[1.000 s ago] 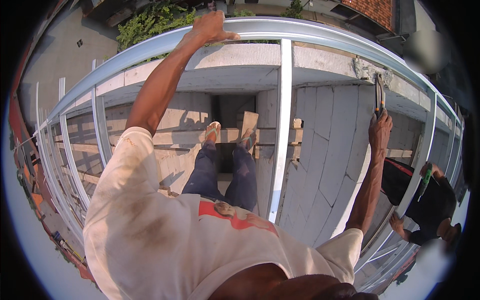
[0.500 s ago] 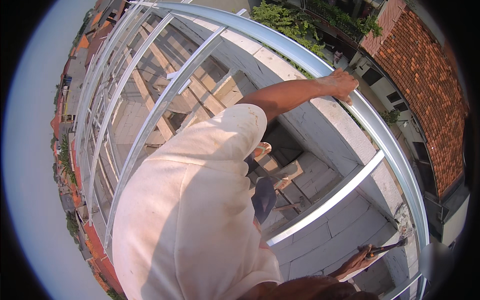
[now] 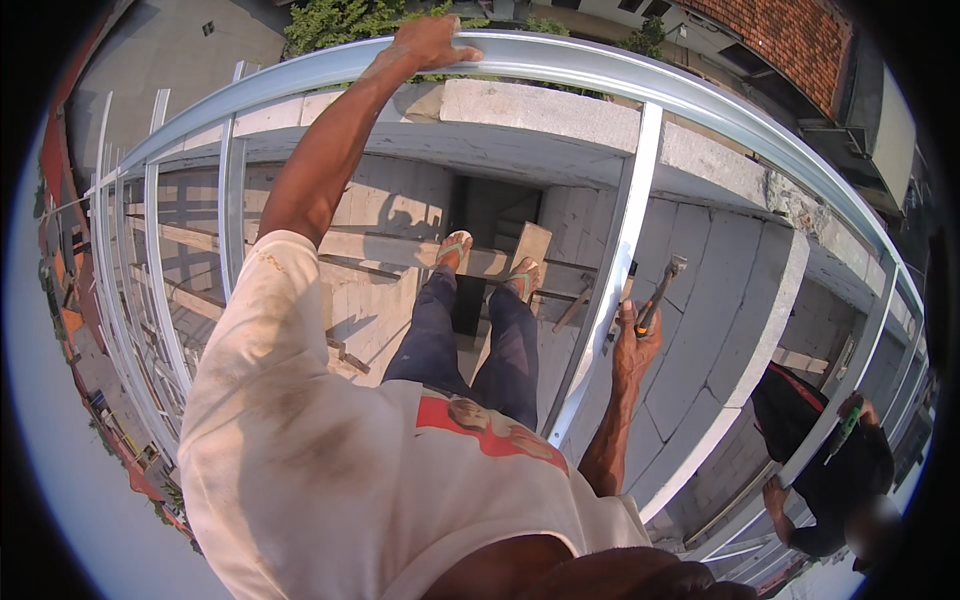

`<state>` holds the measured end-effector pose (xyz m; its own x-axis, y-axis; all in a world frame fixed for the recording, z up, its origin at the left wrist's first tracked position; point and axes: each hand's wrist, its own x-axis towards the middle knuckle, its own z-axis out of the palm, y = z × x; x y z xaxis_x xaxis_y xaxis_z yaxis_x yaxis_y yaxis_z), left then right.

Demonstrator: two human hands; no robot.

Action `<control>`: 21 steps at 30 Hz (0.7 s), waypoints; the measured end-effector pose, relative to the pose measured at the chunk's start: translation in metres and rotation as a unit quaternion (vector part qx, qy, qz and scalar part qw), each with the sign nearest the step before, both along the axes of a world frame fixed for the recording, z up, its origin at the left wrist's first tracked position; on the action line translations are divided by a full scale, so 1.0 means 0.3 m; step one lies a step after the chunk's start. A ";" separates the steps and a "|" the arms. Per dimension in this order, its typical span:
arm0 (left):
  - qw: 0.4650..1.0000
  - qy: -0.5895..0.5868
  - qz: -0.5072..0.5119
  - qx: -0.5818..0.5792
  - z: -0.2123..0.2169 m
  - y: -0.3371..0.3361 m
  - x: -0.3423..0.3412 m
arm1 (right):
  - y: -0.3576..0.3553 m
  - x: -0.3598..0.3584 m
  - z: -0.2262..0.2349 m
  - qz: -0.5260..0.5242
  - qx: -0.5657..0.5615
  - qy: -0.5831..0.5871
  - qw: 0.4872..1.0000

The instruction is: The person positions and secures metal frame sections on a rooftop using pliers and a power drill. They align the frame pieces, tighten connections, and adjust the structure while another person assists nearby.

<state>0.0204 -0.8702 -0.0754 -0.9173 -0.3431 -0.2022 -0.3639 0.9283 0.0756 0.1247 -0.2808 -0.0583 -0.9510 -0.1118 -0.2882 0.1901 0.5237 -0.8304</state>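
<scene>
My left hand (image 3: 428, 45) is hooked over the long silvery metal beam (image 3: 560, 58) that curves across the far side; its fingertips are hidden behind the beam. My right hand (image 3: 635, 350) is closed around the orange and black handle of a hammer (image 3: 661, 290), its head pointing up and away from me. A small dark-tipped piece beside that handle is too unclear to name. Right next to the hammer, a metal crosspiece (image 3: 600, 330) runs from the long beam toward me. My sandalled feet (image 3: 455, 250) stand on wooden boards (image 3: 345, 244) below.
A pale block wall (image 3: 540, 112) runs under the long beam, with another wall (image 3: 765, 340) to the right. More metal rafters (image 3: 165, 270) stand on the left. A co-worker in dark clothes (image 3: 835, 470), holding a green tool (image 3: 845, 432), is at the lower right. A dark gap (image 3: 490, 215) opens below.
My view has swung round to the right, bringing my feet and the co-worker into clearer sight. My left hand stays on the beam; my right hand with the hammer now appears nearer the crosspiece.
</scene>
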 end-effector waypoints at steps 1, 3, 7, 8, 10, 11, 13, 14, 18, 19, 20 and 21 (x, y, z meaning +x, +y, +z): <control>1.000 0.005 -0.012 -0.006 -0.001 0.015 -0.012 | 0.003 0.009 -0.007 0.011 0.011 0.020 1.000; 0.999 0.018 -0.034 -0.018 0.007 0.046 -0.033 | 0.006 0.004 -0.009 0.019 -0.009 -0.027 0.999; 0.998 0.046 -0.042 0.007 0.037 0.160 -0.061 | -0.095 -0.145 0.194 0.046 -0.045 -0.177 0.982; 0.997 0.065 -0.048 0.013 0.030 0.202 -0.074 | -0.110 -0.214 0.233 0.070 -0.049 -0.200 0.976; 0.989 0.135 -0.057 -0.007 0.015 0.306 -0.120 | -0.123 -0.349 0.269 0.119 -0.051 -0.211 0.969; 0.983 0.171 -0.061 -0.017 0.006 0.358 -0.150 | -0.124 -0.416 0.271 0.143 -0.050 -0.199 0.968; 0.969 0.241 -0.058 -0.021 -0.018 0.443 -0.196 | -0.165 -0.527 0.293 0.182 -0.053 -0.191 0.963; 0.962 0.266 -0.054 -0.023 -0.026 0.482 -0.212 | -0.198 -0.577 0.318 0.194 -0.056 -0.194 0.960; 0.909 0.409 -0.045 -0.064 -0.089 0.548 -0.241 | -0.254 -0.780 0.313 0.250 -0.034 -0.232 0.939; 0.896 0.436 -0.044 -0.071 -0.102 0.542 -0.241 | -0.272 -0.817 0.307 0.264 -0.019 -0.227 0.937; 0.890 0.449 -0.040 -0.071 -0.116 0.539 -0.241 | -0.290 -0.853 0.306 0.278 -0.004 -0.221 0.935; 0.883 0.462 -0.037 -0.067 -0.127 0.541 -0.248 | -0.305 -0.886 0.314 0.289 0.013 -0.216 0.933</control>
<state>-0.0539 -0.7079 -0.1134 -0.6897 -0.2398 0.6832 -0.1427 0.9701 0.1964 -0.1410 -0.3722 0.0359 -0.5288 -0.5568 -0.6405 0.1840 0.6615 -0.7270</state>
